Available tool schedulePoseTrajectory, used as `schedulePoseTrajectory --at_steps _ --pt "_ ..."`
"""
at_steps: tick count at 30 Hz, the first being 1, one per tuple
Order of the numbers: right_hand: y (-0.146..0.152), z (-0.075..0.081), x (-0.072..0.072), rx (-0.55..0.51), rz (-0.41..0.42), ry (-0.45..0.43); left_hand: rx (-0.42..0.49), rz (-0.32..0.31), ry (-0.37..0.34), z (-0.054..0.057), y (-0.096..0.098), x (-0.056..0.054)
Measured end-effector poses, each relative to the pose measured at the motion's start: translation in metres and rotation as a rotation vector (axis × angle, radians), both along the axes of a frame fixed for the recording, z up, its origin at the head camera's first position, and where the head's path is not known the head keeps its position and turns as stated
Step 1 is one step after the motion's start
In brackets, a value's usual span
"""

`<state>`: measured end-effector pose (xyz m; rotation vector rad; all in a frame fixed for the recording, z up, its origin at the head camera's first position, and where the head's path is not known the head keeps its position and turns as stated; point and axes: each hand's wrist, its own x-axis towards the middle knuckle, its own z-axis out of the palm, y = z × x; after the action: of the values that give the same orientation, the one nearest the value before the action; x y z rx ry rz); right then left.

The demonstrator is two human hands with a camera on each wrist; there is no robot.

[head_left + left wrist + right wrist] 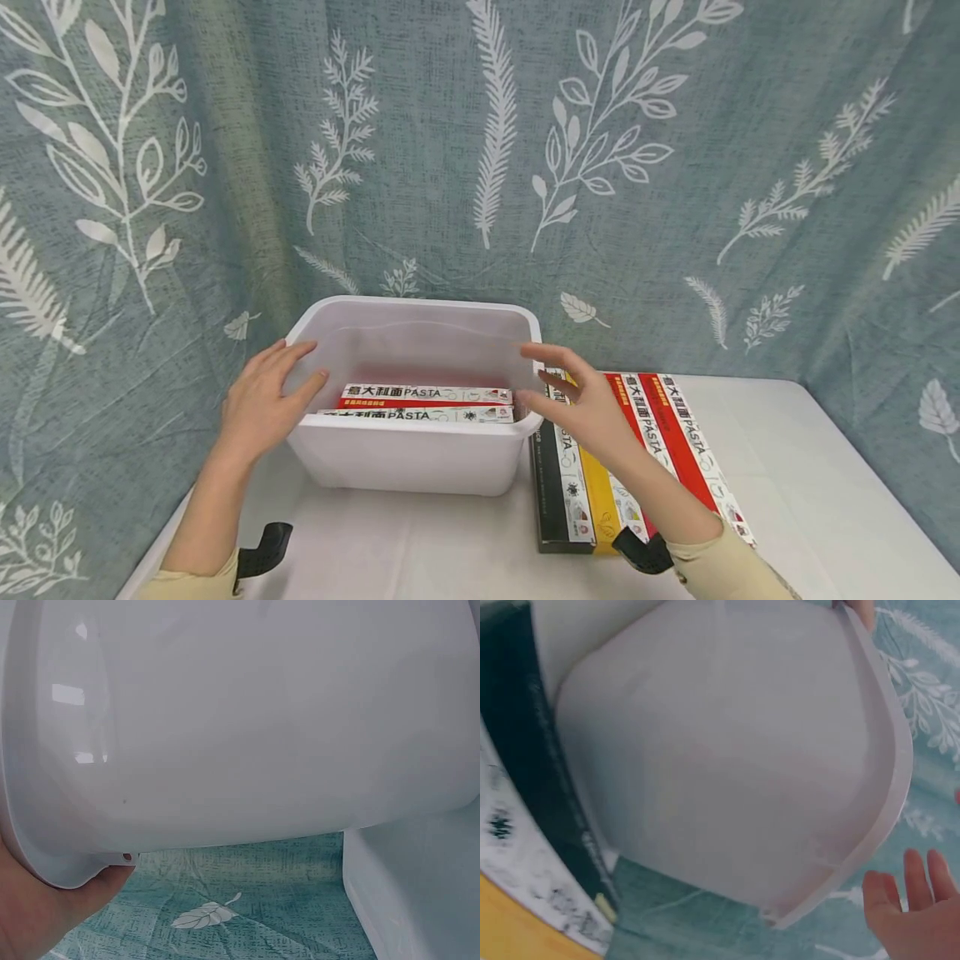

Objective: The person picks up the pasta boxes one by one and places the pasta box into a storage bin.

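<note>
A white plastic bin (pixel 408 454) stands on the table, with pasta boxes (pixel 427 393) on edge inside it, their white sides printed "PASTA". At its left rim my left hand (pixel 262 400) has thumb and fingers spread; in the left wrist view this hand (pixel 52 907) lies against the outside of the rim. My right hand (pixel 573 400) is beside the right rim, fingers and thumb apart and holding nothing. The right wrist view shows its fingers (pixel 919 889) loosely extended a little away from the bin's rim (pixel 900 761).
Several more pasta boxes (pixel 652 417), black, yellow and red with white sides, lie side by side right of the bin, partly under my right forearm. A white cloth (pixel 825 467) covers the table. A patterned blue-green curtain (pixel 435 167) rises close behind the bin and along both sides.
</note>
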<state>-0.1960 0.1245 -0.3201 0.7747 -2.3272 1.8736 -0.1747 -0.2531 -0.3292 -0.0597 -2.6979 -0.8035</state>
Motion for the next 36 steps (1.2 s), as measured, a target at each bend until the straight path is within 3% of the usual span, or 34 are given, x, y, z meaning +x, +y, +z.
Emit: schedulePoseTrajectory --at_steps 4,19,26,36 --pt "0.016 -0.006 0.004 -0.05 -0.082 -0.109 0.002 0.001 0.003 0.0 -0.001 0.001" --pt "0.064 -0.041 0.015 -0.046 -0.272 -0.375 0.006 -0.003 0.014 -0.001 0.0 0.0" --pt "0.085 -0.058 0.019 -0.043 -0.304 -0.439 -0.001 0.004 0.011 0.001 0.001 -0.002" --pt "0.107 -0.067 0.028 0.026 -0.367 -0.532 -0.006 0.006 0.009 -0.001 0.0 -0.001"
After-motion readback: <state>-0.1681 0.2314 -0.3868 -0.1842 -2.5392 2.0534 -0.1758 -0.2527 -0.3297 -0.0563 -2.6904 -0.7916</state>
